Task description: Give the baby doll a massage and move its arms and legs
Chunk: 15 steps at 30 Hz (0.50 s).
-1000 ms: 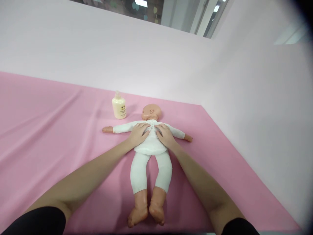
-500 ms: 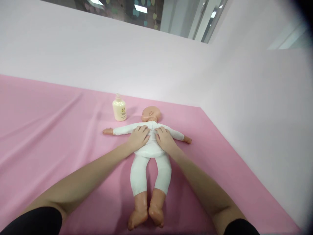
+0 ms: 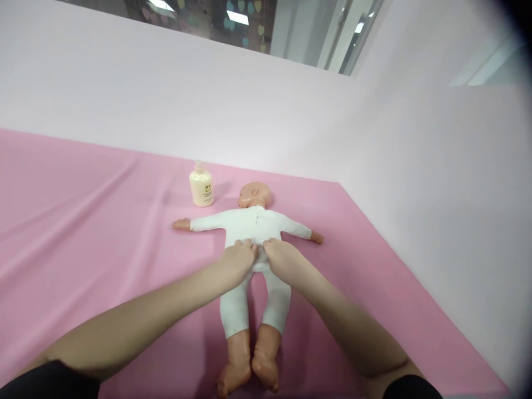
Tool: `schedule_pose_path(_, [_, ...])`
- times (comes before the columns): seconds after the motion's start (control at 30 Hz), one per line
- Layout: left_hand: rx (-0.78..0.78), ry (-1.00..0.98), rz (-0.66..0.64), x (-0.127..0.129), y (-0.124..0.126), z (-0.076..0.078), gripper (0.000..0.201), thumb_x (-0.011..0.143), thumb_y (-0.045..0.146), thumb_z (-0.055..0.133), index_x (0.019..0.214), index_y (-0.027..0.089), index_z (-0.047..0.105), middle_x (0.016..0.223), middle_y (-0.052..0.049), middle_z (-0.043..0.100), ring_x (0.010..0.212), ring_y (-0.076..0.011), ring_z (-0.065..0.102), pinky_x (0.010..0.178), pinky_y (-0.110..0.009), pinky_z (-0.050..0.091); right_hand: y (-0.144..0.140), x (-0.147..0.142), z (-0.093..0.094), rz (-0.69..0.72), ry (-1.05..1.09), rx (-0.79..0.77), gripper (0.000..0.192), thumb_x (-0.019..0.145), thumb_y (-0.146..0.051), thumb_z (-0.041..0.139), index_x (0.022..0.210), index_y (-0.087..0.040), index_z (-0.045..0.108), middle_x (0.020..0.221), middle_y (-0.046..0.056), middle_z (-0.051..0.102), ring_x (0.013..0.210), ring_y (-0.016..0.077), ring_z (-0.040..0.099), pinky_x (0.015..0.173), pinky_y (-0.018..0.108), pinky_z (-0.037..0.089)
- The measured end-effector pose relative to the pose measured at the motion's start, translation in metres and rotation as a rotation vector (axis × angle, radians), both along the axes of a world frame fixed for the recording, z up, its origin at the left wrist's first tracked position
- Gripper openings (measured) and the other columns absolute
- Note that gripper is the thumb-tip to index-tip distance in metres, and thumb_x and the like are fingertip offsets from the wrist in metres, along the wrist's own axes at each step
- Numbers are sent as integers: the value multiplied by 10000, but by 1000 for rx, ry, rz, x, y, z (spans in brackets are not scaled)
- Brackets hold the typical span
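A baby doll (image 3: pixel 255 221) in a white long-sleeved top and white trousers lies stretched out, its arms spread and its bare feet towards me. Its head is turned to the left. My left hand (image 3: pixel 240 260) rests on the left of the doll's lower back, fingers curled in. Close beside it, my right hand (image 3: pixel 285 259) is closed in the same way on the right of the lower back. A narrow strip of the top shows between the two hands. Whether cloth is pinched in the fingers is hidden.
A cream pump bottle (image 3: pixel 201 187) stands left of the doll's head. The pink sheet (image 3: pixel 103 221) beneath has several folds on the left. White padded walls (image 3: pixel 187 94) rise behind and at the right, with a window (image 3: pixel 249 25) above.
Both hands have slid down from the doll's upper back to its lower back, towards me. Their fingers, spread flat before, are now curled closed. The doll and bottle stay in place.
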<state>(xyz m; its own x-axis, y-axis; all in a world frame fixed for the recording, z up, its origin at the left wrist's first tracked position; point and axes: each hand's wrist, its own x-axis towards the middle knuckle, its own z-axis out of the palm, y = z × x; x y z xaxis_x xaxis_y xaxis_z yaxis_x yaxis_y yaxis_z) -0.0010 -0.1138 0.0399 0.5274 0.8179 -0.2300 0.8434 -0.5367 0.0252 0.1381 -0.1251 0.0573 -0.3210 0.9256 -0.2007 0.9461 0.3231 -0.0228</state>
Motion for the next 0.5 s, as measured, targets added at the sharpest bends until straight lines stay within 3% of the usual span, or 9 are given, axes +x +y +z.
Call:
schedule_pose_path(0.17, [15, -147, -47, -11, 11, -5, 293, 773, 39, 503, 1055, 111, 536, 992, -135, 550, 866, -261, 545, 694, -340, 440, 8, 6, -5, -25, 22, 13, 229, 803, -16, 397, 894, -118, 581, 886, 83, 615, 777, 163, 563, 628, 258, 342])
schedule_pose_path(0.37, [-21, -236, 15, -11, 20, -12, 210, 822, 280, 526, 921, 129, 633, 895, -167, 545, 850, -303, 532, 760, -409, 440, 12, 5, -7, -10, -9, 70, 268, 760, 17, 384, 836, -127, 596, 965, 113, 566, 855, 191, 511, 623, 268, 310])
schedule_pose_path(0.5, [24, -135, 41, -7, 16, -4, 164, 827, 139, 477, 875, 110, 631, 955, -164, 544, 867, -282, 526, 718, -367, 442, 15, 7, -8, 8, -12, 74, 267, 756, 12, 388, 839, -136, 594, 960, 102, 563, 807, 175, 511, 623, 264, 299])
